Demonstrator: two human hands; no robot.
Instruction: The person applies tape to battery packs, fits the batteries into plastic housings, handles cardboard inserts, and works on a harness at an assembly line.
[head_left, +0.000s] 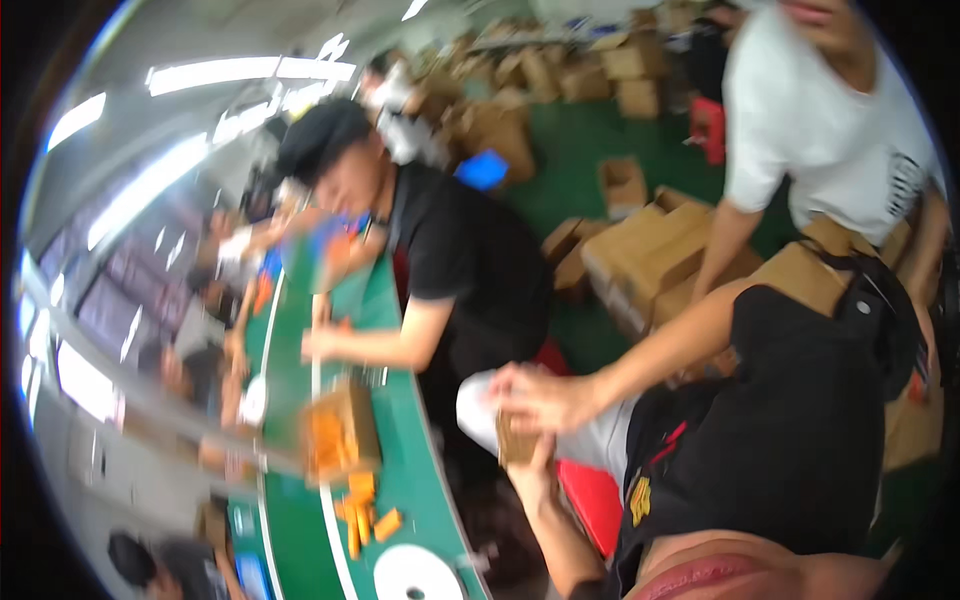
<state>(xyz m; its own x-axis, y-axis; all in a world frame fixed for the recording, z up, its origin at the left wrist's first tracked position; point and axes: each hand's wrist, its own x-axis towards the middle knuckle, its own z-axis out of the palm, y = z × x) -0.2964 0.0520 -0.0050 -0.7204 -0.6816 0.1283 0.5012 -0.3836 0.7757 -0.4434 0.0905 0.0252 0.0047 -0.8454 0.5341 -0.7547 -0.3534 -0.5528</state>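
Note:
My left hand comes up from below and is closed round a small brown box-like piece, perhaps cardboard. Over its upper end lies my right hand, fingers bent and touching it. Motion blur hides the exact grip and the kind of piece. Both hands are above my light trousers, beside the green worktable.
On the table are orange pieces, an open cardboard box of orange things and a white disc. A co-worker in a black cap sits alongside. Cardboard cartons and a person in white are behind.

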